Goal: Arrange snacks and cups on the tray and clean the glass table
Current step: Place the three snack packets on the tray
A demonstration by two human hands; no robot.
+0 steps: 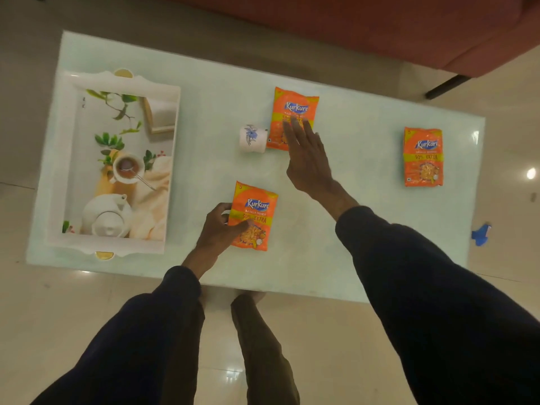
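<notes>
Near the tabletop's [350, 235] front edge, your left hand [217, 229] grips a snack packet [258, 211], fingers curled round its left side. Farther in, your right hand [308, 159], fingers straight, reaches over a second packet [293, 108] beside a tipped cup [252, 138]. A third packet [423, 156] lies by the right edge, the tray [96, 80] at the left end.

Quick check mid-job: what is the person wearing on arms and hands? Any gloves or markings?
Long dark sleeves, plain and unmarked, cover both arms to the wrists: left sleeve, right sleeve. The left hand and right hand are bare: no gloves, and no ring or watch shows.
</notes>
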